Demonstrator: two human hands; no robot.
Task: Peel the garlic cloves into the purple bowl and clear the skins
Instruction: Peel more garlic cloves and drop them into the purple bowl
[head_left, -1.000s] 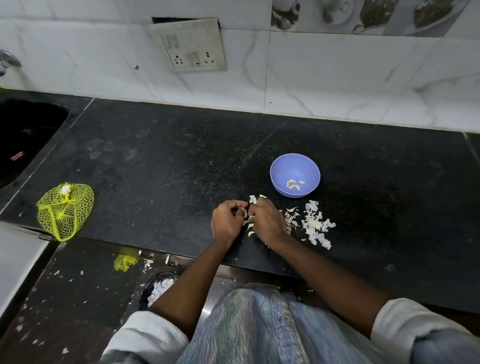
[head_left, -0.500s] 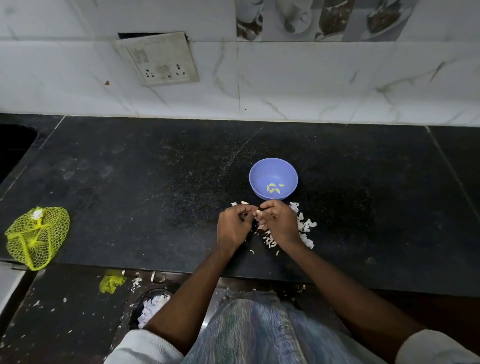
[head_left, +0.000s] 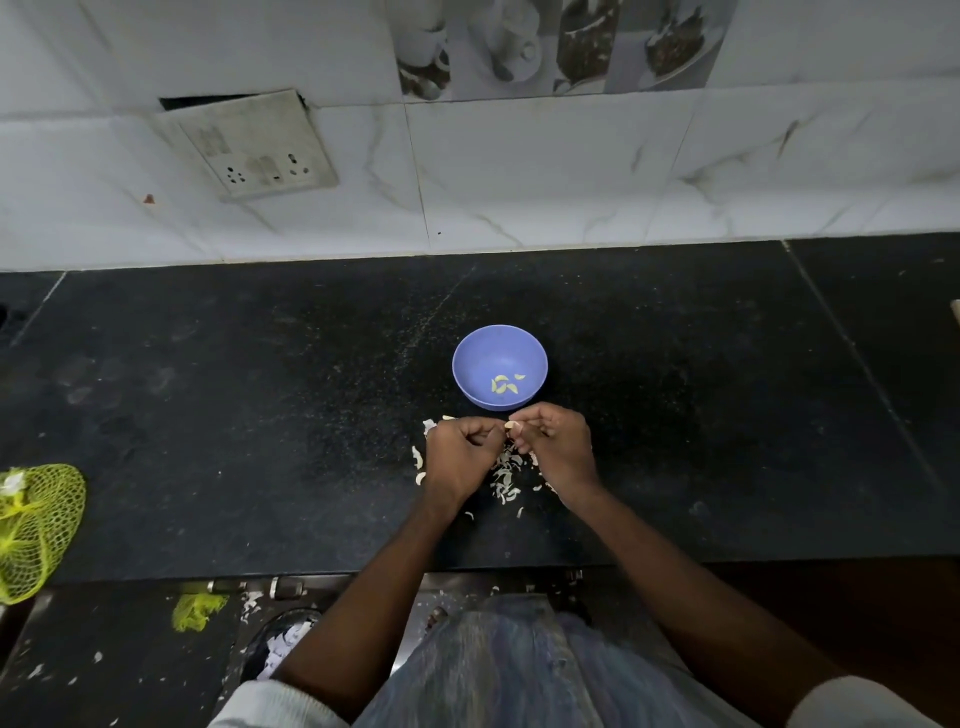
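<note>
Near the counter's (head_left: 208, 415) front edge, right hand (head_left: 558, 447) pinches a clove (head_left: 511, 425); left hand (head_left: 460, 452) curled, contents unclear. Bowl (head_left: 500, 366) holds few cloves; skins (head_left: 506, 475) uncleared.

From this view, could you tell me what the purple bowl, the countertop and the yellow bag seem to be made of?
The purple bowl looks like moulded plastic: uniform matte colour, thin rim, no glaze shine. The countertop seems polished dark stone, perhaps granite: black, finely speckled, with joint lines. The yellow bag is open plastic netting, its mesh plainly visible.
</note>
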